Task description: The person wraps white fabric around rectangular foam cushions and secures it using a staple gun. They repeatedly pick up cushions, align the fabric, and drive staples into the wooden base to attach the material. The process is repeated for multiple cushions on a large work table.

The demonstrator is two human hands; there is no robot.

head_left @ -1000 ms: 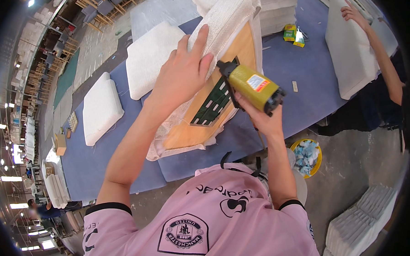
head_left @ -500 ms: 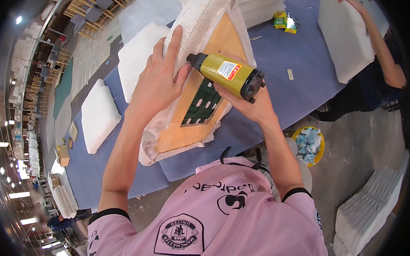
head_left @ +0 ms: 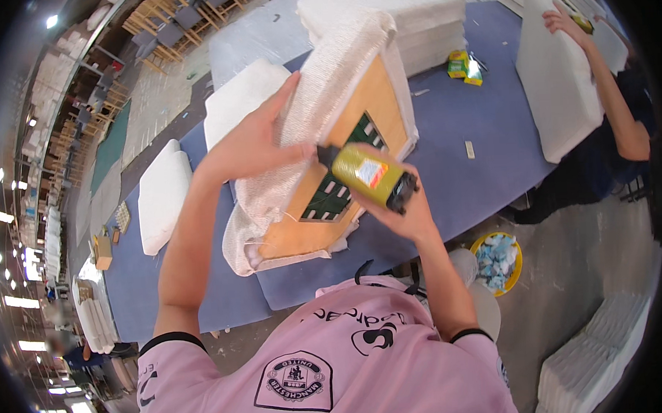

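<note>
A white-covered seat [head_left: 382, 101] with a wooden underside and green webbing [head_left: 329, 198] is propped tilted on the blue table [head_left: 490, 118]. Its left side is touched by the left hand [head_left: 249, 147], thumb and index finger spread; whether the hidden fingers grip cannot be told. Over the seat's underside, an olive-yellow tool [head_left: 360, 173] is gripped by the right hand [head_left: 401, 217], black nose near the left thumb.

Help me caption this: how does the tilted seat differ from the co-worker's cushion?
The seat shows bare wood and green webbing; the cushion shows only white. The seat's cover looks coarse, the cushion smoother. The left hand touches the seat; the co-worker's hand, the cushion. Both are pale and tipped up.
</note>
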